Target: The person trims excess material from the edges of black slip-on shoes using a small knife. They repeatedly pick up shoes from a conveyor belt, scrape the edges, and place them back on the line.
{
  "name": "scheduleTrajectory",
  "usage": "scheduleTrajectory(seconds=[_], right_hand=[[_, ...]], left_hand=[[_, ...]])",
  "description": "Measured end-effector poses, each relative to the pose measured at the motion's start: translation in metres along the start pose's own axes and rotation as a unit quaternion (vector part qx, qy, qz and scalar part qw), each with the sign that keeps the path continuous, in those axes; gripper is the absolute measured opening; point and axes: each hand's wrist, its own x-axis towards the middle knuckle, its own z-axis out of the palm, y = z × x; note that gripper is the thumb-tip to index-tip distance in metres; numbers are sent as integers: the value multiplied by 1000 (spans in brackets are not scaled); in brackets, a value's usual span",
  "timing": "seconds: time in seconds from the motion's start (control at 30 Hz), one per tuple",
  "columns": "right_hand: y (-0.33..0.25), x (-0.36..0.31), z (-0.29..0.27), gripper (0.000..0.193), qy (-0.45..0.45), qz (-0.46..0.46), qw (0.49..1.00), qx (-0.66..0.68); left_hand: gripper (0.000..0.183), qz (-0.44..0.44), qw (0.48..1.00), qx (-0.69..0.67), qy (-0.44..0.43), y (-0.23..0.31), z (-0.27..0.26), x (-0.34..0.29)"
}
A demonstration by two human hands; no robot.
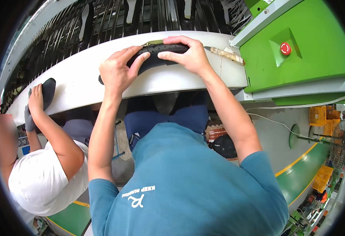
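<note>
My left hand (118,70) and my right hand (191,56) are closed on the two ends of a black, dotted, insole-like piece (155,50) at the white ledge. Both thumbs lie on its near side, while the fingers reach over its far edge. An olive-green strip (155,41) with a small metal bit runs along that far edge between my hands. A dark rounded tip (101,80) shows beside my left wrist; whether it belongs to the same piece I cannot tell. My fingers hide part of both ends.
Beyond the curved white ledge (204,82) stands a rack of dark metal bars (109,23). A tape-wrapped handle tool (227,56) lies at right, by a green machine housing (318,47) with a red button (285,48). At left, a co-worker's hand (36,98) touches a black sole-shaped piece (49,93).
</note>
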Motion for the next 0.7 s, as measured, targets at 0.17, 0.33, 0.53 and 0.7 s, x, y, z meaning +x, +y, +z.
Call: scheduleTrajectory(seconds=[0.17,0.33,0.53,0.7], right_hand=[[-7,9,10,49,15,19,1000,2],[3,4,4,99,38,27,994,102],[-100,-6,-14,104,75,-154,982,-80],[-154,-9,-3,98,12,-315,939,-135]], left_hand=[[22,-50,998,-40,3,-8,-6,-3],[11,-62,990,-108,68,-9,3,0],[63,-26,972,-234,17,-1,-22,1],[114,87,976,-198,-22,49,-44,38]])
